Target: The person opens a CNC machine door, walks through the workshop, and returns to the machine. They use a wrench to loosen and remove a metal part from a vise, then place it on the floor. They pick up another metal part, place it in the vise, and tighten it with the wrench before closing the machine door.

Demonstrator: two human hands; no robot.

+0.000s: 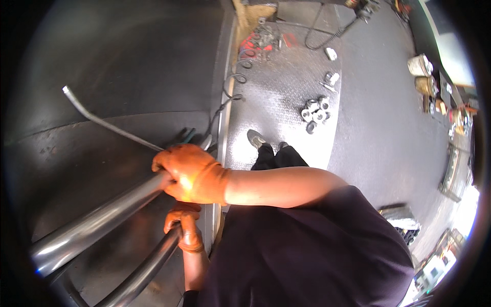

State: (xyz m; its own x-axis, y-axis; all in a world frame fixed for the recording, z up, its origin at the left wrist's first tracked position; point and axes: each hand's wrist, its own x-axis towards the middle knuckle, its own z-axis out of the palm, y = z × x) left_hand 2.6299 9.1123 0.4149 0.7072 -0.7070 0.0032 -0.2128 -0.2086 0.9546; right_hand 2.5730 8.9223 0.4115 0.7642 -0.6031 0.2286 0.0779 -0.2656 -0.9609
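My right hand (193,171), in an orange glove, is closed round the upper end of a thick shiny metal tube (97,222). The tube slants down to the lower left. Just below, my left hand (185,230), also gloved in orange, wraps the end of a second, curved metal tube (146,268). Whether the two tubes join is out of view. Beyond my right hand a thin bent metal rod (110,125) reaches to the upper left over the dark worktable (123,66). Beside that hand lies a partly hidden tool with green handles (189,135).
A black coiled hose (236,78) runs along the table's edge. Several metal rings (316,113) lie on the tread-plate floor (286,77), with a red-and-grey heap (261,41) farther off. Buckets (419,65) stand at the far right. My feet are beside the table.
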